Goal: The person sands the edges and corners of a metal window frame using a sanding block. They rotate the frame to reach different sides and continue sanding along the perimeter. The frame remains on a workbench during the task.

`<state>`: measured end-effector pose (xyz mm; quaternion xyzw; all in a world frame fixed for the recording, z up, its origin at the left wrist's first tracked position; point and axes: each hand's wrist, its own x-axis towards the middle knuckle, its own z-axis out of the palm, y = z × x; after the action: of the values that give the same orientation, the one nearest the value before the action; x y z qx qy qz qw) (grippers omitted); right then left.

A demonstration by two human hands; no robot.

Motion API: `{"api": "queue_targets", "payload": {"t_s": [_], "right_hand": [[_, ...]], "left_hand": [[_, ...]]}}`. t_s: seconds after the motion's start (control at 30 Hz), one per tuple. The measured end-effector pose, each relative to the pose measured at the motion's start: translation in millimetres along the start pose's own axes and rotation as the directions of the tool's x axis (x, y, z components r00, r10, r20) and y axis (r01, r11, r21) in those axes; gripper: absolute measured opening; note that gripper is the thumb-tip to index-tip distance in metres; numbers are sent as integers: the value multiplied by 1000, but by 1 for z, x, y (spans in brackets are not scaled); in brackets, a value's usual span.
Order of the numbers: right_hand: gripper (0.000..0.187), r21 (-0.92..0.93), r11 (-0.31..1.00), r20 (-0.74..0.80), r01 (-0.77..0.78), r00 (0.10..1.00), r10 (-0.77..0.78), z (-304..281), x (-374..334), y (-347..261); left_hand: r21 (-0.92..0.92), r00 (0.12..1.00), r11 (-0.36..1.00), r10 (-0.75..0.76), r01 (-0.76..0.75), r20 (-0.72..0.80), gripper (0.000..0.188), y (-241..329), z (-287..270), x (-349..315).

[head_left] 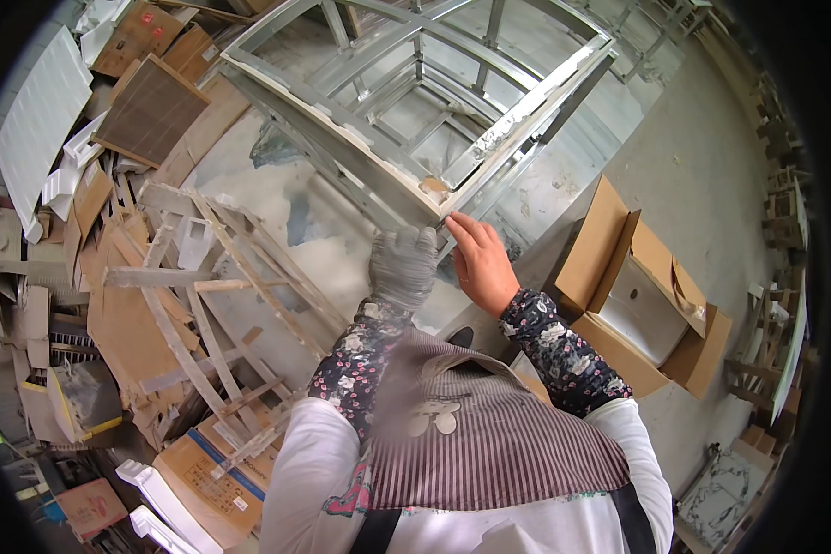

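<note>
A large silvery metal frame [392, 189] of welded square bars stands before me, its near corner pointing towards my body. My left hand [403, 268], in a dirty grey glove, is closed just left of that corner; whatever its fingers hold is hidden. My bare right hand [482, 263] has its fingers stretched out, and their tips touch the frame at the corner. A small tan patch [433, 187] and whitish residue show on the frame's top edge there. Patterned sleeve covers wrap both forearms, and a striped apron [499, 434] covers my front.
Wooden trestles [208, 286] stand at the left, among piled cardboard and scrap boards. An opened cardboard box [609, 360] with a white basin-like piece [639, 309] inside sits at the right. A marble-patterned panel [725, 494] lies at the lower right.
</note>
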<state>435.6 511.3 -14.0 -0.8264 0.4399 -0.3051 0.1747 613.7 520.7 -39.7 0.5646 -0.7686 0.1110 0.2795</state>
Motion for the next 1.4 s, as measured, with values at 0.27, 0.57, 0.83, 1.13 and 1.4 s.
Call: {"api": "queue_targets", "payload": {"t_s": [0.27, 0.57, 0.83, 1.13, 1.4], "right_hand": [[62, -313, 950, 124, -7, 991, 48, 0, -2, -7], [61, -190, 982, 118, 14, 993, 9, -13, -5, -5], [25, -7, 1000, 0, -27, 1000, 27, -12, 2, 4], [9, -51, 999, -97, -12, 995, 8, 2, 15, 4], [7, 26, 997, -19, -68, 997, 69, 6, 21, 11]], "left_hand": [[-35, 969, 986, -153, 163, 196, 14, 6, 4, 5], [-297, 982, 945, -93, 140, 167, 8, -8, -3, 5], [-241, 990, 967, -49, 81, 133, 16, -11, -5, 3], [-255, 998, 966, 20, -33, -53, 23, -26, 11, 20], [-188, 992, 982, 22, 1, 124, 16, -31, 23, 20]]}}
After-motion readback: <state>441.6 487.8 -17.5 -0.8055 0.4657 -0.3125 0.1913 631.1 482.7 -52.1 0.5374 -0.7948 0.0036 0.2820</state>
